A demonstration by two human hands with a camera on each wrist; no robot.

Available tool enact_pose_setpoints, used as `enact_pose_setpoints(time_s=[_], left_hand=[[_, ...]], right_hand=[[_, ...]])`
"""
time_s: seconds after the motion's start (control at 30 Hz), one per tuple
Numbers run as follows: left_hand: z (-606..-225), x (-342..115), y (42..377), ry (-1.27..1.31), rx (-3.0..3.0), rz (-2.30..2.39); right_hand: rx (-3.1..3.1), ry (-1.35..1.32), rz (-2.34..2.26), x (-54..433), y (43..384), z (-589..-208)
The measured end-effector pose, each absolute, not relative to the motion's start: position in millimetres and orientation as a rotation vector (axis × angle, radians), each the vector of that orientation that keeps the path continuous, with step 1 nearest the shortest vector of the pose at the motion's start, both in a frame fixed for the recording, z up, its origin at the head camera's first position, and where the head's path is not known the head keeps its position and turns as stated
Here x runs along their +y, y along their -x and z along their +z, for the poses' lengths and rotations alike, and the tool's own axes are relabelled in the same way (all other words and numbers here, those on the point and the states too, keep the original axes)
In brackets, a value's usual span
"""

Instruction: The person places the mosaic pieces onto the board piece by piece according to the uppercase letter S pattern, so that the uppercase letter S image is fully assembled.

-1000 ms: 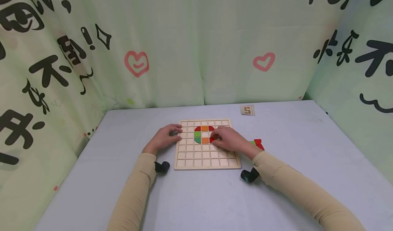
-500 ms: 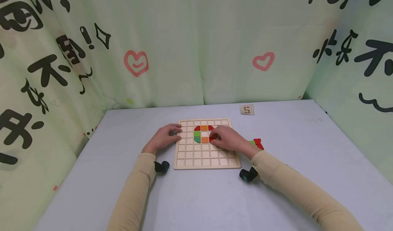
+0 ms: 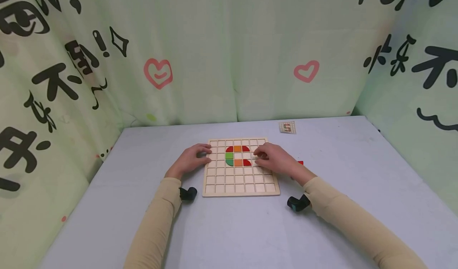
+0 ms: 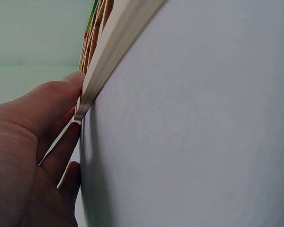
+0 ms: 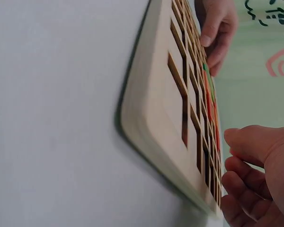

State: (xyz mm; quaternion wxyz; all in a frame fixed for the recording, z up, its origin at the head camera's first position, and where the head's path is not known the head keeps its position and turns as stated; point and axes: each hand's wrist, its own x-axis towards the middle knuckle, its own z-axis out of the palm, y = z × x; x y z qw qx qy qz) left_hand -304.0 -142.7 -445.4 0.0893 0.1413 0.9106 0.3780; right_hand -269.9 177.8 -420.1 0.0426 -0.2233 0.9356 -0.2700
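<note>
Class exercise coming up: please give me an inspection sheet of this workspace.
Surface: white tabletop.
Job's things: wooden grid board with three red tiles, two orange tiles, one light green tile, one darker green tile; red piece right of it, partly hidden.
Clutter: small printed card beyond the board, to its right; print unreadable.
Hands: left hand touches board's left edge; right hand above its right side, no tile seen in its grasp.
Cables: nothing seen.
Surroundings: pale green curtains with black lettering and red hearts.
</note>
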Motion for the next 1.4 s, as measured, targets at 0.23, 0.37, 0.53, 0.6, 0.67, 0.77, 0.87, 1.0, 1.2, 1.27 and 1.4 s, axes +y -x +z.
enact_pose_setpoints(time_s=[0.23, 0.37, 0.53, 0.6, 0.67, 0.77, 0.87, 1.0, 1.2, 1.27, 1.4], left_hand=[[-446.5, -143.2, 305.5, -0.428, 2.71, 1.117], [-446.0, -143.0, 304.6, -0.43, 2.711, 1.118], [-445.2, -143.7, 304.2, -0.437, 2.706, 1.12], [-445.0, -143.9, 304.2, -0.445, 2.71, 1.117], [-444.7, -143.7, 304.4, -0.448, 2.714, 1.117], [-444.5, -143.4, 304.7, -0.456, 2.721, 1.114], [-445.1, -143.4, 305.2, -0.446, 2.717, 1.117], [-447.5, -144.2, 305.2, -0.439, 2.714, 1.112], [-447.9, -144.1, 304.7, -0.435, 2.719, 1.112], [-447.4, -143.9, 304.6, -0.434, 2.722, 1.11], [-446.5, -142.9, 304.9, -0.436, 2.723, 1.1]], right_hand=[[2.912, 0.566, -0.845, 210.6, 266.5, -416.9], [2.924, 0.523, -0.827, 231.9, 262.2, -413.5], [2.91, 0.472, -0.801, 255.2, 257.0, -411.0], [2.9, 0.458, -0.784, 262.3, 255.2, -410.9], [2.889, 0.453, -0.762, 268.2, 253.8, -410.7], [2.873, 0.441, -0.723, 275.4, 252.9, -410.9], [2.863, 0.43, -0.691, 280.7, 252.6, -410.7], [2.857, 0.437, -0.665, 285.7, 252.0, -409.8], [2.867, 0.49, -0.676, 290.0, 249.9, -405.8], [2.868, 0.514, -0.678, 290.6, 249.2, -404.7], [2.85, 0.528, -0.687, 291.1, 248.5, -404.3]])
